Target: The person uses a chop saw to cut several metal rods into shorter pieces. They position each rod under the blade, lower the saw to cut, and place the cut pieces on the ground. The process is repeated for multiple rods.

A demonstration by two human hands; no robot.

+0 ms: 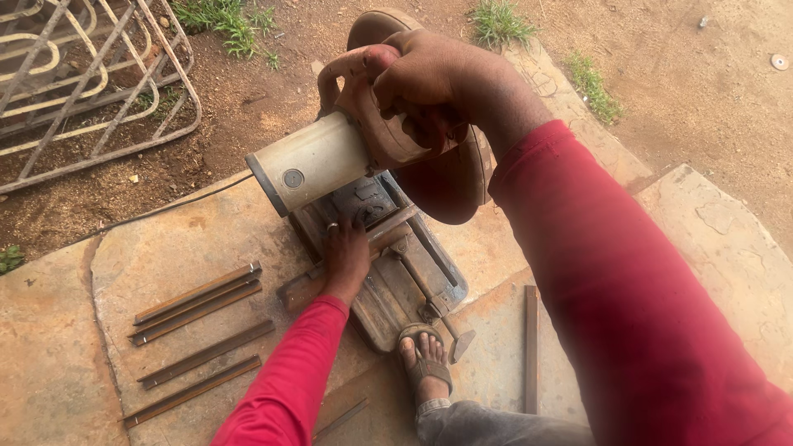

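- Red sleeve [628, 306] of the right arm fills the near right of the head view, running up to the right hand [438, 83].
- That right hand is wrapped tight around the handle [376, 107] of a chop saw [372, 190], above its pale cylindrical motor housing [310, 161] and dark blade guard [450, 182].
- Left hand [345, 258], also red-sleeved, lies palm down with fingers partly curled on a metal bar [330, 277] laid across the saw's base [413, 281]; how firmly it grips I cannot tell.
- One sandalled foot [425, 359] rests on the near end of the base.
- Saw and bar sit near the middle of a worn stone slab [165, 256].
- Toward the slab's left edge lie several cut metal strips [198, 326], side by side and well apart from the saw.
- Another strip [531, 347] lies upright in the picture, just right of the foot.
- Beyond the slab's far left corner, a white metal grille [91, 83] rests on bare earth with grass tufts [223, 21].
- A dark cable [165, 206] runs along the slab's far edge.
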